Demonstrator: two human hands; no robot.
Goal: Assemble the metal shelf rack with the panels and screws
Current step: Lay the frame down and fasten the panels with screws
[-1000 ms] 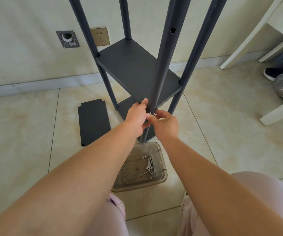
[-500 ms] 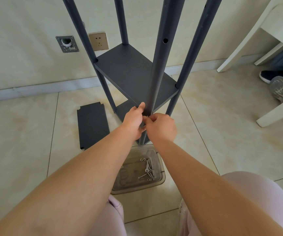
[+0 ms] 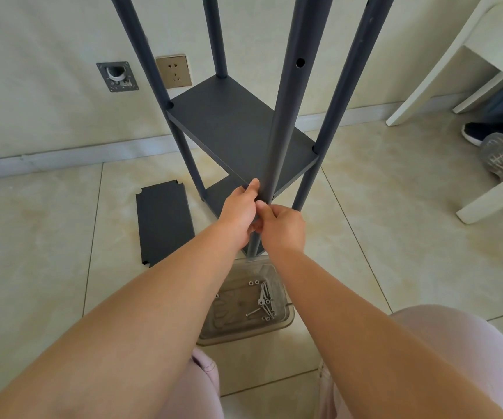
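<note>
**Both hands at the near post, fixing the fitted panel**

The metal shelf rack (image 3: 238, 128) stands upright on the floor (image 3: 395, 222) close to the wall, its four posts rising past the top of view. Both hands meet where the near post (image 3: 283, 122) crosses the front corner of the fitted panel (image 3: 232, 125). The left hand (image 3: 239, 211) curls round the post, thumb up along it — apparently to steady the joint. The right hand (image 3: 283, 226) has its fingers bunched against the post just below; it looks like a pinch on a screw, though the screw itself is hidden.

The tray (image 3: 244, 306) of loose screws (image 3: 264, 299) sits on the floor at the rack's near foot, between the knees — within easy reach, I judge. A spare panel (image 3: 164, 225) lies flat on the floor left of the rack, likely waiting its turn.

No brand, label or writing can be read anywhere.
</note>
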